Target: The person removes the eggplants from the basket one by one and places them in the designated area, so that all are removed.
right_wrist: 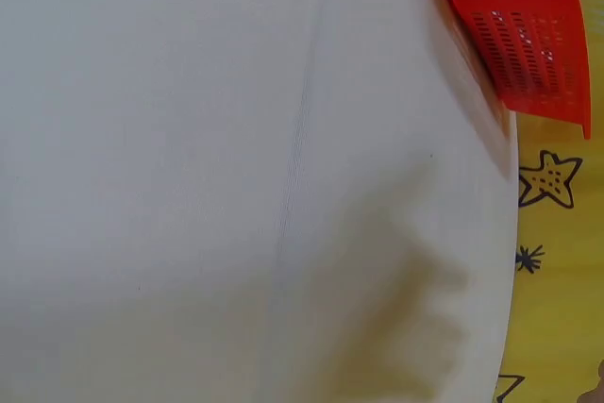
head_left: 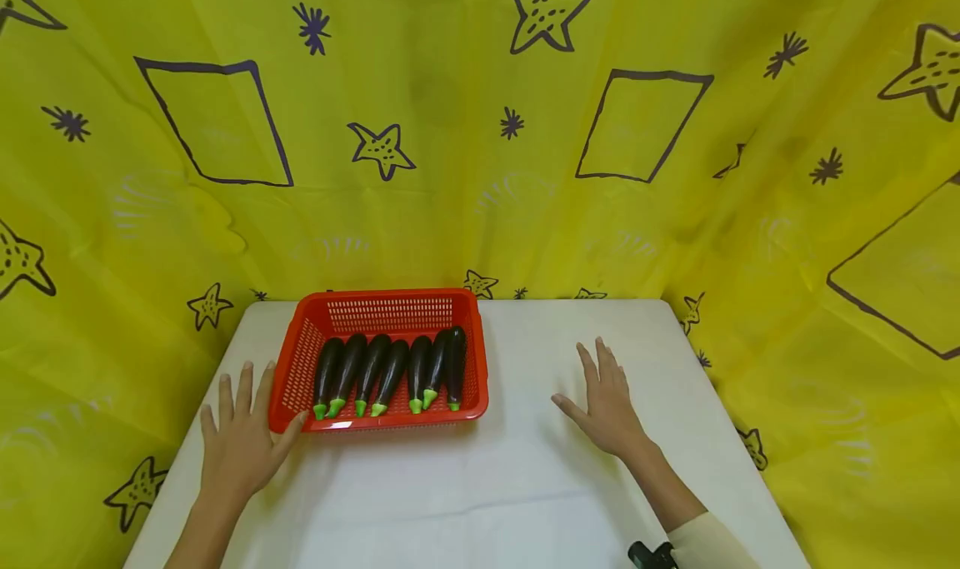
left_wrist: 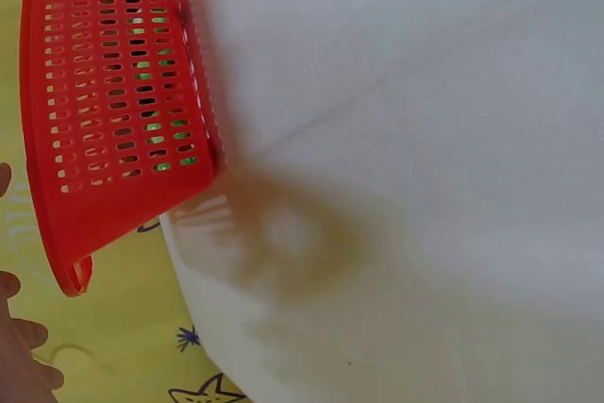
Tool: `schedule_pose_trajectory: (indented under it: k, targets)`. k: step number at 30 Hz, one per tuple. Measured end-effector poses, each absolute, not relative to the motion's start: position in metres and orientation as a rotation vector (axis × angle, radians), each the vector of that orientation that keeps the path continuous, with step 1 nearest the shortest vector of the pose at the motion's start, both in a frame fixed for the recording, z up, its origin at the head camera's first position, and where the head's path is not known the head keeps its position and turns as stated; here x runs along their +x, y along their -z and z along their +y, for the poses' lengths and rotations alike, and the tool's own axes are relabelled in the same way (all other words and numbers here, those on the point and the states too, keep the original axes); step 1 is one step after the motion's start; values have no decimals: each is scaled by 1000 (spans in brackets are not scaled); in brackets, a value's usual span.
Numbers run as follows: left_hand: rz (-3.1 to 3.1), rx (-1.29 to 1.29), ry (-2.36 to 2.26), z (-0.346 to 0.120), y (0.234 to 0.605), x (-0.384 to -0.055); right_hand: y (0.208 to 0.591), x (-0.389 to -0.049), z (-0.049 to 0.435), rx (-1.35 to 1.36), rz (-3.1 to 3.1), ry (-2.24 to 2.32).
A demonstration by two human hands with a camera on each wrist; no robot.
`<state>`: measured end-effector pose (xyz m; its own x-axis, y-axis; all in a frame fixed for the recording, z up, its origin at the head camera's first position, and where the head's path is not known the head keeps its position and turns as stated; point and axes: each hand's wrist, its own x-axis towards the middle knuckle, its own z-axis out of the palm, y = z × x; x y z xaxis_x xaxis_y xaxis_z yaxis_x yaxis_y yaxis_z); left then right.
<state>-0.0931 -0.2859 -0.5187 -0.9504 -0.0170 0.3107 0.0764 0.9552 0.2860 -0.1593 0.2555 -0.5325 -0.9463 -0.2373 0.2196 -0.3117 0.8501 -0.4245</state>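
A red plastic basket (head_left: 480,361) with slotted walls stands at the back left of the white table. Several dark eggplants (head_left: 390,377) with green stem ends lie side by side in it, stems toward me. My left hand (head_left: 238,451) is spread at the basket's near left corner, its thumb overlapping the rim in the head view; nothing is held. To the right of the basket, my right hand (head_left: 606,406) hovers over the table with fingers spread and holds nothing. In the left wrist view, fingertips (left_wrist: 28,335) show at the left edge beside the basket (left_wrist: 123,73).
The white table (head_left: 450,511) reaches back to a yellow curtain (head_left: 435,219) printed with stars and frames, which also hangs along both sides. A black wrist device (head_left: 652,555) sits at the right sleeve. Hand shadows fall on the tabletop.
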Motion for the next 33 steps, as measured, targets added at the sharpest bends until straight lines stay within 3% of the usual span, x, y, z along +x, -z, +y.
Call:
schedule_pose_trajectory:
  k: [33]
  targets:
    - [-2737, 76, 811, -276, 522, -132, 527, -208, 154, 714, -2793, -924]
